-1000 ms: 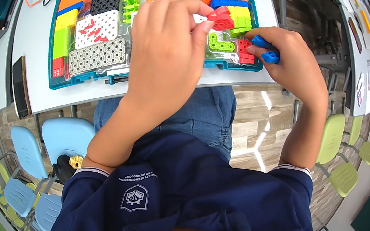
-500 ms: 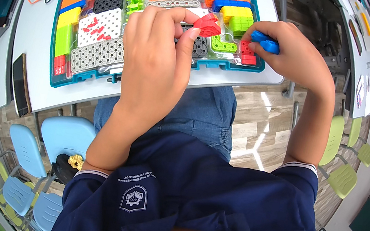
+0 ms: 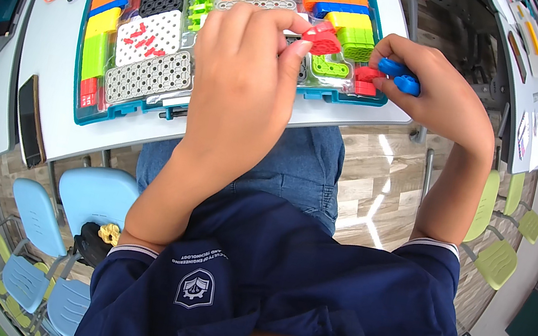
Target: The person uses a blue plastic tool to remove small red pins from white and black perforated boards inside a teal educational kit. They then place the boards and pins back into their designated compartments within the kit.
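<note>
My left hand (image 3: 243, 85) pinches a small cluster of red plastic building pieces (image 3: 322, 37) between thumb and fingertips, above the front part of a teal-edged kit tray (image 3: 103, 119). At the tray's front right corner, my right hand (image 3: 438, 90) is closed around blue plastic building pieces (image 3: 405, 83). Its thumb and index tips also touch a red piece (image 3: 367, 75) over the corner compartment; whether that piece is lifted cannot be made out. Next to the hands lie a green angled beam (image 3: 329, 67) and green blocks (image 3: 356, 43). My left hand hides part of the tray's middle.
The tray sits on a white table (image 3: 138, 139). Small red pins (image 3: 139, 39) lie on a white perforated plate at its left. A phone (image 3: 32, 121) rests at the table's left, near a dark screen (image 3: 8, 3). Blue chairs (image 3: 97, 196) stand at lower left.
Both hands have shifted slightly right, the left carrying its red pieces along. My right fingertips now meet a red piece at the corner compartment, with the blue pieces still in hand.
</note>
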Demonstrator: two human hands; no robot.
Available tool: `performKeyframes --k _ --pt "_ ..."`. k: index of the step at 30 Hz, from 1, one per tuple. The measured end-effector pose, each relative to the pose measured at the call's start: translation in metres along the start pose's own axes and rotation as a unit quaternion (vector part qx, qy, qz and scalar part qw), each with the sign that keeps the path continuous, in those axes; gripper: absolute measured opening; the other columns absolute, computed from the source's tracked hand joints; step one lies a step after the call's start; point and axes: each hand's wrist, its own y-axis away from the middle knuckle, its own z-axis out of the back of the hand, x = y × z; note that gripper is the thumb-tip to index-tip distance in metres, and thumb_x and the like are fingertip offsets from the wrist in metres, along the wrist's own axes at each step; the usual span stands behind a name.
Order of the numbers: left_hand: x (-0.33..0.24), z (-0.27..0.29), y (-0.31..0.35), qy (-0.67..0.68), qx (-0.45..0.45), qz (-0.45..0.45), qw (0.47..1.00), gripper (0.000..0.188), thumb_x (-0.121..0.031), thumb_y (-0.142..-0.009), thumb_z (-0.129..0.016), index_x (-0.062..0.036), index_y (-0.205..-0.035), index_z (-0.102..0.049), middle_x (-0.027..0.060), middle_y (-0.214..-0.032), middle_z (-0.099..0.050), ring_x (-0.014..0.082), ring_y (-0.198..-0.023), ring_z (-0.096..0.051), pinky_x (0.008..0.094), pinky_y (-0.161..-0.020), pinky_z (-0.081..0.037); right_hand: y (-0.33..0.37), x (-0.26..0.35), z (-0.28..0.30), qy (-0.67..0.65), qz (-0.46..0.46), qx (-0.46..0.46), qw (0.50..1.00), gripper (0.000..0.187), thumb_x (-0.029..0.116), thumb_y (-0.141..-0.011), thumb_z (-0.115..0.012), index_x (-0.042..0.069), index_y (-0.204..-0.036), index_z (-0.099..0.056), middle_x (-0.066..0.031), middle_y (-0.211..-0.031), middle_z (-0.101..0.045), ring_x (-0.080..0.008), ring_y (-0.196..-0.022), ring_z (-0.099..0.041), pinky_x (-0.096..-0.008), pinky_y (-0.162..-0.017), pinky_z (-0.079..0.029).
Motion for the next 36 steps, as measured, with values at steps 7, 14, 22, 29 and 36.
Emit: performKeyframes --k 7,14,22,29,36 --pt "-0.008 -0.026 -0.016 -0.016 0.013 -0.054 0.998 0.012 -0.009 -0.094 -0.067 -0.0039 -0.105 -0.066 0.0099 -0.090 -0.057 0.0289 -0.089 -0.054 0.0415 -0.083 -0.043 0.002 0.002 -0.002 -0.037 -0.005 -0.004 0.999 0.025 0.009 -0.090 -0.077 0.001 -0.108 -0.063 -0.0115 -0.077 -0.058 -0.0223 -0.067 -0.049 -0.0348 -0.063 -0.043" --pt "-0.014 -0.043 -0.023 -0.082 0.037 -0.066 0.994 0.011 -0.011 -0.093 -0.069 -0.0037 -0.100 -0.066 0.0107 -0.094 -0.059 0.0311 -0.093 -0.055 0.0437 -0.087 -0.045 0.010 0.001 0.001 -0.087 -0.034 0.000 0.996 0.032 0.015 -0.091 -0.078 -0.002 -0.113 -0.063 -0.0098 -0.077 -0.059 -0.0180 -0.067 -0.049 -0.0327 -0.064 -0.045" --pt "-0.020 -0.047 -0.024 -0.121 0.072 -0.076 0.987 0.012 -0.012 -0.091 -0.071 -0.0042 -0.099 -0.067 0.0099 -0.095 -0.059 0.0293 -0.096 -0.056 0.0428 -0.088 -0.045 0.016 0.006 -0.009 -0.125 -0.118 -0.044 0.984 0.033 0.020 -0.089 -0.079 -0.002 -0.109 -0.065 -0.0171 -0.079 -0.063 -0.0291 -0.068 -0.055 -0.0383 -0.066 -0.047" --pt "-0.020 -0.049 -0.025 -0.140 0.084 -0.100 0.981 0.011 -0.012 -0.091 -0.070 -0.0045 -0.099 -0.067 0.0093 -0.094 -0.059 0.0285 -0.095 -0.056 0.0413 -0.086 -0.045 0.026 0.023 -0.007 -0.121 -0.156 -0.116 0.974 0.029 0.014 -0.088 -0.079 0.001 -0.111 -0.067 -0.0076 -0.071 -0.057 -0.0185 -0.065 -0.051 -0.0335 -0.062 -0.044" --pt "-0.023 -0.051 -0.020 -0.161 0.092 -0.120 0.975 0.010 -0.013 -0.090 -0.069 -0.0047 -0.097 -0.067 0.0087 -0.092 -0.059 0.0274 -0.092 -0.056 0.0404 -0.085 -0.045 0.035 0.024 -0.005 -0.136 -0.180 -0.131 0.965 0.026 0.010 -0.088 -0.079 0.003 -0.111 -0.068 -0.0015 -0.070 -0.051 -0.0121 -0.063 -0.046 -0.0298 -0.059 -0.041"
